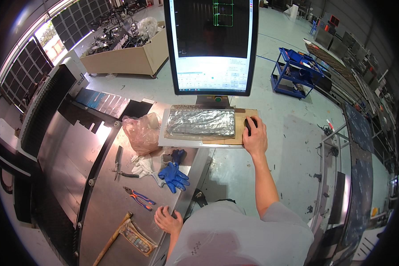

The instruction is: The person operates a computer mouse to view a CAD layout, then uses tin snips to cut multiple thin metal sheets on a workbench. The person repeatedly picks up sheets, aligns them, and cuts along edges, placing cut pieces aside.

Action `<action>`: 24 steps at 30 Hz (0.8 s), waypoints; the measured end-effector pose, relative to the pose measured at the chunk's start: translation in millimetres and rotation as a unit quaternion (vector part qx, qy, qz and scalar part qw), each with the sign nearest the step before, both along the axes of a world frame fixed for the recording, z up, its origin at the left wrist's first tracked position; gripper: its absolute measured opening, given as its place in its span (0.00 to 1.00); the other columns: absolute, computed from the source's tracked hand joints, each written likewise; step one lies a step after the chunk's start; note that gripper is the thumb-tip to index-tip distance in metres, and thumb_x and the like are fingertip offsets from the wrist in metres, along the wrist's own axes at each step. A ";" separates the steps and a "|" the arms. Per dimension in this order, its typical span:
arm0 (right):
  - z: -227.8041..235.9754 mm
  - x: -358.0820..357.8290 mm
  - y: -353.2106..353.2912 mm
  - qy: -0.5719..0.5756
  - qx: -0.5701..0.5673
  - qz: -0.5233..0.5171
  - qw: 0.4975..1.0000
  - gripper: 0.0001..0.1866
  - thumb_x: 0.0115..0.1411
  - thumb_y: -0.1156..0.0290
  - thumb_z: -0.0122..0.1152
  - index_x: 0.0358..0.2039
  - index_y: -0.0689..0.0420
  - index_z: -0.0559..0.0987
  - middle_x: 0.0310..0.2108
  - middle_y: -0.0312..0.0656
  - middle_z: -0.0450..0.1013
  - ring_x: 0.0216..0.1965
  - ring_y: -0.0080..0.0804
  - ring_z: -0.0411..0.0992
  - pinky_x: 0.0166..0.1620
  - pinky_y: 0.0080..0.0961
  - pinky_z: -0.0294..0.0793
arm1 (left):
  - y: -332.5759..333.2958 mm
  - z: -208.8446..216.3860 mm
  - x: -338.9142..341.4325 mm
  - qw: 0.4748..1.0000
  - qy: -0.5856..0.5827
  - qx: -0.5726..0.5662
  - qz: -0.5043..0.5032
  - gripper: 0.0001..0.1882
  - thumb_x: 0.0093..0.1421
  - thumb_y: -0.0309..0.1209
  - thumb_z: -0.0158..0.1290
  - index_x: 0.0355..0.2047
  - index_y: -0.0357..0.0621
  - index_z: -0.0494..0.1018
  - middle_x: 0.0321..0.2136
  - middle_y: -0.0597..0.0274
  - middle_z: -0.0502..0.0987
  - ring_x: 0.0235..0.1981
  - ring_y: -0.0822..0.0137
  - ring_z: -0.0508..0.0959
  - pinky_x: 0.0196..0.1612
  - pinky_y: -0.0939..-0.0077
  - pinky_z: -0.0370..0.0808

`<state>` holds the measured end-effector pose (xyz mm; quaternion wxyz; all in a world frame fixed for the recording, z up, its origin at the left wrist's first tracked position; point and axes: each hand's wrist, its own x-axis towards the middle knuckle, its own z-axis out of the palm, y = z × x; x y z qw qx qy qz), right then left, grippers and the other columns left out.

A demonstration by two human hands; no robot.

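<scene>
My right hand (pixel 255 136) rests over a black computer mouse (pixel 248 123) on a cardboard pad on the small shelf (pixel 186 142) under the tall monitor (pixel 213 44). To its left lies a keyboard wrapped in crinkled silver film (pixel 201 123). My left hand (pixel 167 220) leans on the edge of the metal machine top (pixel 106 199), fingers spread and holding nothing. Nearest to that hand are pliers with red and blue handles (pixel 138 198) and a wooden-handled hammer (pixel 113 238).
On the metal top lie blue gloves (pixel 174 174), white cloth (pixel 142 166), black cutters (pixel 118 162) and a pink plastic bag (pixel 142 131). A blue cart (pixel 297 71) stands right of the monitor. A beige bin of scrap (pixel 128 51) sits behind. Metal racks line the right side.
</scene>
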<state>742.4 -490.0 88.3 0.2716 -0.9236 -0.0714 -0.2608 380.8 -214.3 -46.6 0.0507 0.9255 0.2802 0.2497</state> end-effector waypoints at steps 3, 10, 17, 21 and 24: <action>1.6 -0.7 -0.1 0.005 0.001 0.003 1.000 0.25 0.60 0.70 0.61 0.59 0.50 0.81 0.58 0.38 0.71 0.56 0.46 0.71 0.58 0.40 0.76 | -0.4 1.1 0.3 1.000 0.004 -0.005 0.001 0.25 0.50 0.34 0.64 0.49 0.47 0.74 0.53 0.52 0.72 0.59 0.46 0.71 0.65 0.44 0.65; -0.2 0.2 -1.4 -0.007 -0.007 0.012 1.000 0.24 0.61 0.72 0.61 0.58 0.50 0.81 0.58 0.39 0.73 0.57 0.46 0.71 0.59 0.40 0.75 | -0.7 1.6 0.3 1.000 0.000 -0.005 0.001 0.25 0.49 0.33 0.64 0.49 0.47 0.74 0.53 0.52 0.73 0.59 0.46 0.71 0.65 0.44 0.65; -2.8 1.7 -1.5 -0.006 -0.007 0.009 1.000 0.24 0.60 0.70 0.60 0.58 0.51 0.81 0.60 0.38 0.73 0.59 0.47 0.70 0.61 0.41 0.74 | -0.5 1.5 0.2 1.000 -0.002 -0.002 0.002 0.25 0.49 0.33 0.65 0.49 0.47 0.74 0.53 0.52 0.73 0.58 0.45 0.71 0.64 0.44 0.66; -1.0 0.7 -1.1 -0.002 -0.010 0.006 1.000 0.24 0.60 0.70 0.60 0.59 0.51 0.81 0.61 0.38 0.73 0.59 0.47 0.70 0.61 0.41 0.74 | -0.9 2.3 0.6 1.000 0.000 -0.006 0.002 0.25 0.49 0.33 0.65 0.49 0.47 0.73 0.53 0.52 0.73 0.58 0.46 0.71 0.64 0.44 0.65; 1.1 -0.3 -0.4 -0.001 -0.013 0.005 1.000 0.24 0.60 0.71 0.60 0.59 0.51 0.81 0.61 0.38 0.73 0.59 0.47 0.70 0.61 0.40 0.74 | -1.2 3.2 0.9 1.000 0.003 -0.008 0.004 0.25 0.49 0.33 0.65 0.49 0.47 0.73 0.53 0.52 0.73 0.59 0.46 0.71 0.65 0.44 0.65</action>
